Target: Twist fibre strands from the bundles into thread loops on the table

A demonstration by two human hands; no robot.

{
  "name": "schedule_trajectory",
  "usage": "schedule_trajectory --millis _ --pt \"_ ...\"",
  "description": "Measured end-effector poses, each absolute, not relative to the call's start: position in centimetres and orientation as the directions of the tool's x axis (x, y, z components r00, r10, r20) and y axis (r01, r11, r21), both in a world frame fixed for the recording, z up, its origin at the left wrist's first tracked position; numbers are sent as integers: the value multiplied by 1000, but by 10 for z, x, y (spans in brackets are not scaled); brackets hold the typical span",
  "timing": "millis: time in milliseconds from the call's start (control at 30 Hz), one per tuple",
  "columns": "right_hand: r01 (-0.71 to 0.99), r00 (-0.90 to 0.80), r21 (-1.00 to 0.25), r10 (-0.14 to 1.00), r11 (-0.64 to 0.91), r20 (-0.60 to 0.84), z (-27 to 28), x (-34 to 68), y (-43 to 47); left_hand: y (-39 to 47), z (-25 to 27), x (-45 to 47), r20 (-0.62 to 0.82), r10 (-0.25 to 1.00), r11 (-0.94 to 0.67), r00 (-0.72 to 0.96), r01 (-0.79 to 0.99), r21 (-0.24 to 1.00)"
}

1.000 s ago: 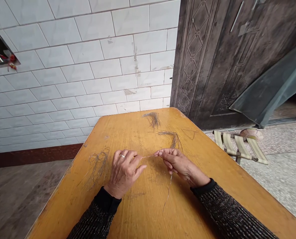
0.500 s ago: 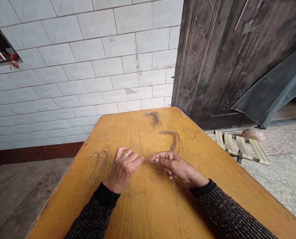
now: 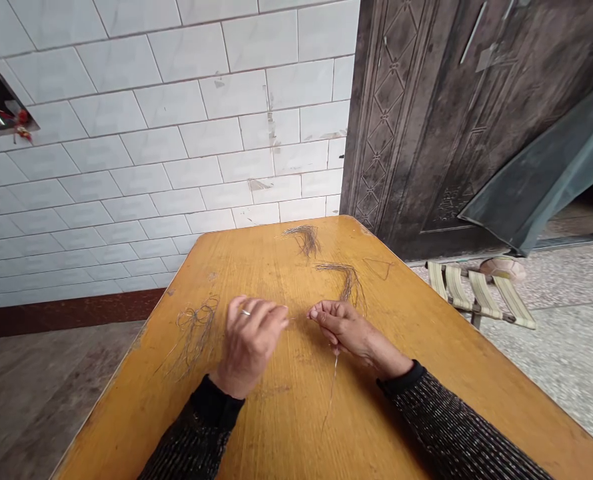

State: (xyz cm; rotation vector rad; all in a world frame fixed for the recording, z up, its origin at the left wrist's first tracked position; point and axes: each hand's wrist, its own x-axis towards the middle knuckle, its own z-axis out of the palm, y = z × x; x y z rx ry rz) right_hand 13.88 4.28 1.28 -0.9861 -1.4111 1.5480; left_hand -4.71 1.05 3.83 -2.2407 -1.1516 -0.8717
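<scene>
While both bare hands are poised above the brown wooden desk (image 3: 276, 433), the right hand (image 3: 345, 327) has thumb and fingertips pinched on a thin, silvery, wire-like strand (image 3: 332, 390). With 12 o'clock set at the desk's far edge, the strand's visible tail leaves the underside of that hand towards roughly 6 to 7 o'clock; the right hand is clearly the nearer. A faint short length shows at 9 o'clock from the right fingertips, in the gap before the left hand (image 3: 252, 340). The left fingers are bunched narrow and blurred; whether they grip the strand cannot be determined. The tail's long axis runs near to far, its loose end pointing to the near side. A bent bundle of dark, thin wires (image 3: 349, 283) lies at 12 o'clock from the right hand.
</scene>
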Motion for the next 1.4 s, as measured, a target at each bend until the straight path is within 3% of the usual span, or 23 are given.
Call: schedule_trajectory --millis 167,533,900,1133,1200,1400 --pt "-71 -472 -996 882 -46 -6 16 131 32 9 27 -31 608 594 -577 527 805 -135" --pt "-55 -577 -997 817 -49 -8 12 139 36 9 29 -41 572 604 -526 555 817 -237" --pt "-28 -483 -1000 875 -15 1 8 134 38 8 30 -36 575 679 -474 457 871 -133" --pt "83 -441 -995 897 62 19 4 127 37 6 27 -31 497 759 -393 420 905 -164" --pt "108 -425 -992 905 72 19 5 125 35 8 26 -32 489 768 -403 413 906 -132" --pt "139 -404 -985 914 104 39 11 122 32 14 20 -36 495 775 -509 394 853 118"
